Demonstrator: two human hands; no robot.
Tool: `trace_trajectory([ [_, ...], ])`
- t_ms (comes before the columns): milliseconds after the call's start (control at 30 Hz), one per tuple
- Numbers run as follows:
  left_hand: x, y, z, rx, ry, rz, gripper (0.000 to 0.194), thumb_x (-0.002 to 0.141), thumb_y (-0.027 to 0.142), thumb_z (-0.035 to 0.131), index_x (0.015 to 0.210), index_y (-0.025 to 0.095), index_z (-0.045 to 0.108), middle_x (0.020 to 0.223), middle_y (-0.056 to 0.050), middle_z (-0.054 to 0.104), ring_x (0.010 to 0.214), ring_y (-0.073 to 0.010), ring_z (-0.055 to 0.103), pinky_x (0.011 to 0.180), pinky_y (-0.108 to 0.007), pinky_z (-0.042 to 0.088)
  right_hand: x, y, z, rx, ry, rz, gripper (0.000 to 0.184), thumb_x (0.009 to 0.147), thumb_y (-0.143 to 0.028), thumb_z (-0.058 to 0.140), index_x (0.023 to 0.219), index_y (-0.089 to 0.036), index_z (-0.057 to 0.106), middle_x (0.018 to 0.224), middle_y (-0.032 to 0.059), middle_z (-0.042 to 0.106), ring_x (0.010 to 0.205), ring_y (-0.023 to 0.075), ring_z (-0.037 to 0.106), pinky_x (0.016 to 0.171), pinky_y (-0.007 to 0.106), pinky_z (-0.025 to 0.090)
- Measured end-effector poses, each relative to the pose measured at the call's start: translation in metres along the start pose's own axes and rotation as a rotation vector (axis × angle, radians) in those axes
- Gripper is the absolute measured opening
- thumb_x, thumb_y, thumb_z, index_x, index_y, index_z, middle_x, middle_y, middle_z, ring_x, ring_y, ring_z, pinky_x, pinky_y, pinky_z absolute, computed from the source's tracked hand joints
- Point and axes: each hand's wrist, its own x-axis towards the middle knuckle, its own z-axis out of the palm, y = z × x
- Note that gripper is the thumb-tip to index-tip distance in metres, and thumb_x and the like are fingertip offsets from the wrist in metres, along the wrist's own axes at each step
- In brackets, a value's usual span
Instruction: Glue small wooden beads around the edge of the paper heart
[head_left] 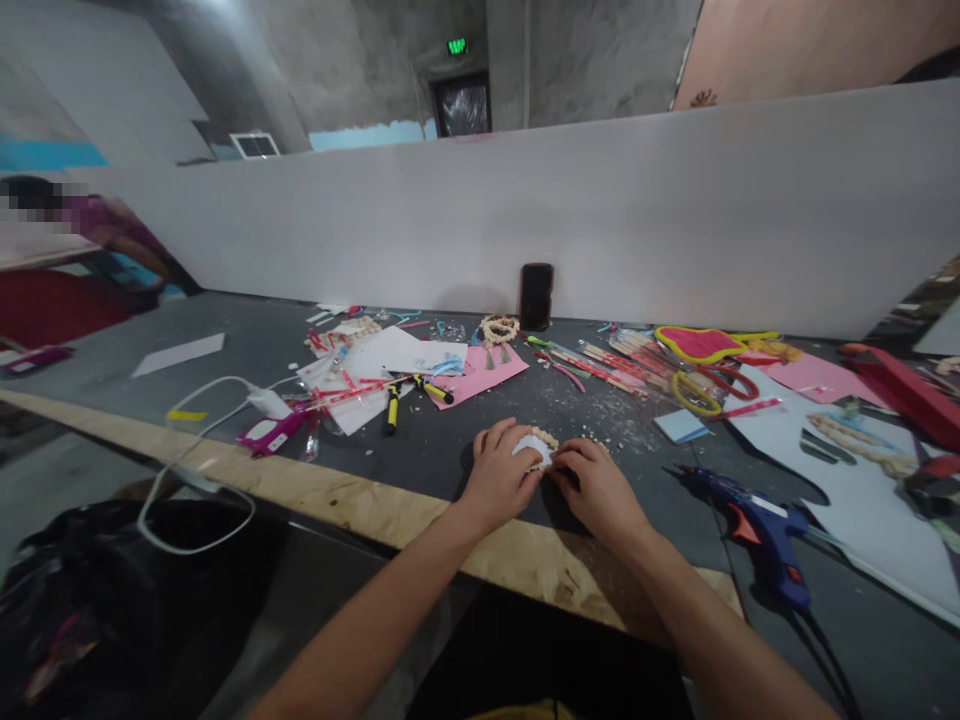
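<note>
A small white piece with a bumpy beige edging (pixel 535 447) is between my hands, low over the dark table near its front edge. My left hand (pixel 501 468) is closed on its left side, with fingers over the top and the thumb on its face. At its right edge my right hand (pixel 592 482) pinches the rim, fingertips bent in and partly hidden. What the edging is made of is too small to tell. Just behind lie yellow-and-black pliers (pixel 392 408) and a pink sheet (pixel 487 372). A blue hot glue gun (pixel 765 525) rests to the right of my right hand.
A phone (pixel 536 296) leans on the white partition (pixel 600 200). A magenta glue gun (pixel 274 430) with a white cable lies left. Several wooden sticks (pixel 626 362), scissors (pixel 694 393) and a cut white sheet (pixel 862 480) are at the right. Far left, a person (pixel 120 230) bends over.
</note>
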Motion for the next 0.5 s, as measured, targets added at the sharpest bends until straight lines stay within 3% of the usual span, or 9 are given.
trace_trajectory([
  [500, -0.0002, -0.0010, 0.0015, 0.005, 0.011, 0.006, 0.012, 0.085, 0.026, 0.054, 0.092, 0.024, 0.064, 0.129, -0.003, 0.052, 0.125, -0.0269, 0.034, 0.098, -0.047, 0.028, 0.0007, -0.0011, -0.0013, -0.024, -0.009, -0.005, 0.014, 0.084, -0.015, 0.053, 0.084, -0.020, 0.067, 0.097, 0.0080, 0.063, 0.091, 0.0203, 0.056, 0.086, 0.036, 0.046],
])
